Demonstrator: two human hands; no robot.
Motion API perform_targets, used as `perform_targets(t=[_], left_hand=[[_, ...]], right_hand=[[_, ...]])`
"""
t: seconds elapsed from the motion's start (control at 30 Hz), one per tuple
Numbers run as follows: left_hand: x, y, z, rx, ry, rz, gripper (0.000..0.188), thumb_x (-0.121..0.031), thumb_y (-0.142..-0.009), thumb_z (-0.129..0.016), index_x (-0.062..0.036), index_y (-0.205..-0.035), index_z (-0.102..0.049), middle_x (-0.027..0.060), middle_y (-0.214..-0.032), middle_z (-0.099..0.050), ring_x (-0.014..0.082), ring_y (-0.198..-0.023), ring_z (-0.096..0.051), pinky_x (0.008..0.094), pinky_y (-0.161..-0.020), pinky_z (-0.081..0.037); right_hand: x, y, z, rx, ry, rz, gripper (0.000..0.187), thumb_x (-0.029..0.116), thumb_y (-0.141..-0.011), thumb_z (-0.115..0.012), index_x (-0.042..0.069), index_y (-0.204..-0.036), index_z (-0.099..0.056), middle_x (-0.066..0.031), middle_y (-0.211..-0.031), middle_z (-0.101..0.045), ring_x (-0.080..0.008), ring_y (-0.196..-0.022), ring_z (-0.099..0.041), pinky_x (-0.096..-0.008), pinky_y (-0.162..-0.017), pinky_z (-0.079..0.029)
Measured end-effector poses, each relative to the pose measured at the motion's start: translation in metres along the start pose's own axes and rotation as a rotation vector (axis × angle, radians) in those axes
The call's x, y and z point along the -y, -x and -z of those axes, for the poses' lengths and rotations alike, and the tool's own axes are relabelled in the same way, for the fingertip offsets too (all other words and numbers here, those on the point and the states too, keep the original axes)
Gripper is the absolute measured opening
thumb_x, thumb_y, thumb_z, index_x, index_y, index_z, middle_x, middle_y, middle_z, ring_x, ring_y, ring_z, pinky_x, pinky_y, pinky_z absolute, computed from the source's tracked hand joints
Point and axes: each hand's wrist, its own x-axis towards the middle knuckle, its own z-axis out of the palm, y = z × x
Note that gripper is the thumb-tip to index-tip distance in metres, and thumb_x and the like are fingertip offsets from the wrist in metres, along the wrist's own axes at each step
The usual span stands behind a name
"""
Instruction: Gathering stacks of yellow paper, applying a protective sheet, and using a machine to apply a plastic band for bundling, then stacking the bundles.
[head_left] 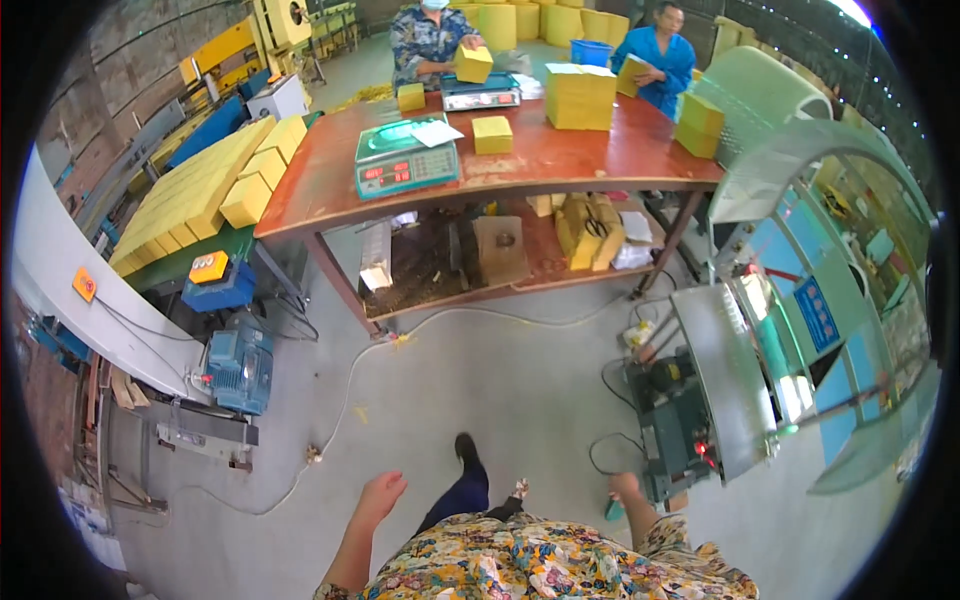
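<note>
My left hand hangs over the grey floor, apart from everything, its fingers loosely extended and nothing visible in it. On the other side my right hand is curled beside the machine with the metal plate. A small teal thing shows just under its fingers; what it is, and how it is held, I cannot make out. Ahead stands a red-brown table bearing a teal digital scale, a yellow block and a larger yellow stack.
Two people work behind the table; one holds a yellow block over a second scale. Rows of yellow blocks lie on a bench at left, near a blue motor. A pale cable crosses the floor.
</note>
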Motion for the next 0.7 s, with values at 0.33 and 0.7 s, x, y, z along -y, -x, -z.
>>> perform_targets(t=[0.33,0.7], left_hand=[[-0.285,-0.305,0.091,-0.295,-0.112,-0.571,0.027,-0.016,-0.090,-0.064,-0.0009,-0.112,-0.064,0.0156,-0.101,-0.070,0.0235,-0.092,-0.069,0.0332,-0.080,-0.053],[-0.530,-0.576,0.097,-0.552,-0.465,-0.934,0.018,-0.015,-0.086,-0.063,-0.0013,-0.096,-0.066,0.0092,-0.083,-0.066,0.0195,-0.075,-0.065,0.0317,-0.064,-0.050]], right_hand=[[0.376,-0.159,0.150,0.207,-1.181,-0.152,0.031,0.020,-0.091,-0.056,0.001,-0.114,-0.061,-0.0132,-0.103,-0.067,-0.0260,-0.082,-0.067,-0.0361,-0.068,-0.055],[0.639,-0.315,0.418,0.375,-1.245,0.522,0.032,0.020,-0.095,-0.051,-0.001,-0.118,-0.061,-0.0091,-0.103,-0.067,-0.0179,-0.088,-0.065,-0.0293,-0.076,-0.051]])
